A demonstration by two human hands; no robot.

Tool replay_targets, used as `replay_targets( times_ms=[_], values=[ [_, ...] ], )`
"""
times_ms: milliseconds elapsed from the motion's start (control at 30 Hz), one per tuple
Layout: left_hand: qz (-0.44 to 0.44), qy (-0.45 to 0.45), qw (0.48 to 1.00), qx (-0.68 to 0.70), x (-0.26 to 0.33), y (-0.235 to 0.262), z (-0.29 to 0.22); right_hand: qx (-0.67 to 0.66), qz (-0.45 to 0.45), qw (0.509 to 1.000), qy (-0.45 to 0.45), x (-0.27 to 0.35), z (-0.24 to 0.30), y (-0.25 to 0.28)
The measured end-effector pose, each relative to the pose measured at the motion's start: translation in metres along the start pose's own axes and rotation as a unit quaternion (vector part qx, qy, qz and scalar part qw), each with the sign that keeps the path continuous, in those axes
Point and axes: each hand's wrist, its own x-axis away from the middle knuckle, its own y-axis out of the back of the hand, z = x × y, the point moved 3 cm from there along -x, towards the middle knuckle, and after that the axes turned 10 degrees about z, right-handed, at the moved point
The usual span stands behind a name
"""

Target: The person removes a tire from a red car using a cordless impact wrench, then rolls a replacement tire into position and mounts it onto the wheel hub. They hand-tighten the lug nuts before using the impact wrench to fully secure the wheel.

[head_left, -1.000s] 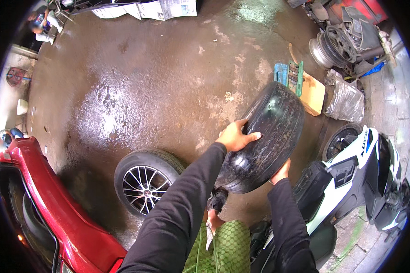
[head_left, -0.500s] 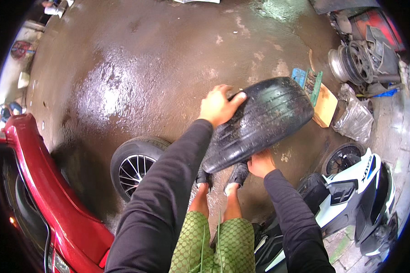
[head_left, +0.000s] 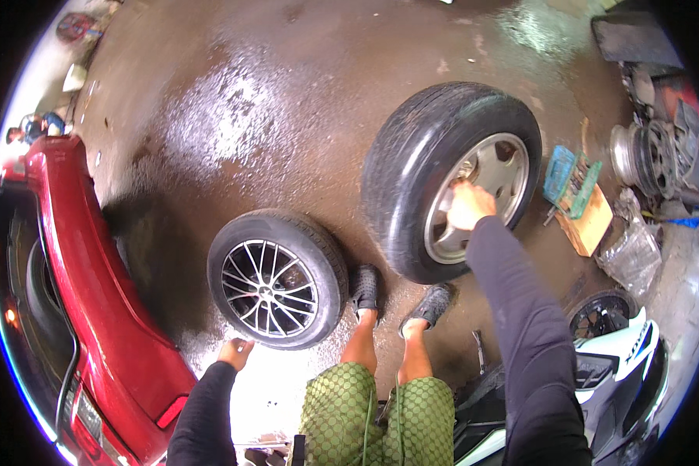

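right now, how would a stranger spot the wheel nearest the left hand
From the red car on the left, move right to the tyred alloy wheel just beyond the left hand. It has many thin spokes, unlike the broad-spoked silver wheel at the right hand.

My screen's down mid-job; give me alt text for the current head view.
The right hand is at the silver rim of a black-tyred wheel; the left hand is low beside a second, thin-spoked wheel, contact unclear. A red car stands at left, a white-and-black motorbike at lower right.
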Motion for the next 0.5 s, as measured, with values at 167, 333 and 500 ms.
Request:
replay_targets(
  times_ms=[167, 333, 500],
  values=[
    [0.005, 0.057, 0.994, 0.095, 0.074, -0.086, 0.178, 0.131, -0.003, 0.987, 0.09, -0.038, 0.011, 0.017],
    [0.083, 0.175, 0.954, 0.229, 0.155, -0.148, 0.2, 0.208, 0.027, 0.965, 0.158, -0.06, 0.039, -0.006],
    [0.147, 0.3, 0.923, 0.19, 0.226, -0.179, 0.208, 0.264, 0.017, 0.942, 0.207, -0.064, 0.073, -0.065]
  ],
)
